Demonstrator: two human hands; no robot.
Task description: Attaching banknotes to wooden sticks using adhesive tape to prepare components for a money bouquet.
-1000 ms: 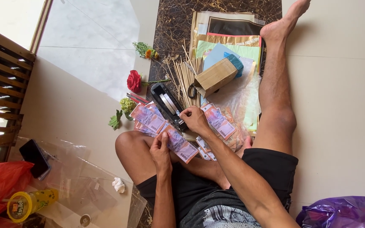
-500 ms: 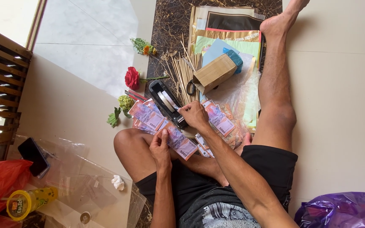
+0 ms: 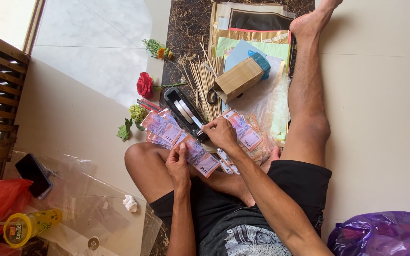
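Observation:
My left hand [image 3: 178, 162] holds a fan of pinkish banknotes [image 3: 176, 137] against my bent left knee, thumb pressed on the notes. My right hand [image 3: 222, 134] sits at the cutter end of a black tape dispenser [image 3: 185, 113], fingertips pinched together there. The tape strip itself is too thin to make out. More banknotes [image 3: 245, 135] lie under and to the right of my right hand, on clear plastic wrap.
Behind the dispenser lie thin wooden sticks [image 3: 205, 80], a small cardboard box [image 3: 238, 79], scissors [image 3: 212, 96] and stacked coloured paper sheets [image 3: 257, 33]. A red artificial rose [image 3: 144, 85] and green sprigs [image 3: 137, 114] lie left. A phone [image 3: 33, 174] rests on plastic sheeting; a purple bag [image 3: 385, 234] sits at the lower right.
Both hands stay almost where they were, the right one at the dispenser's cutter. Only the view shifts slightly.

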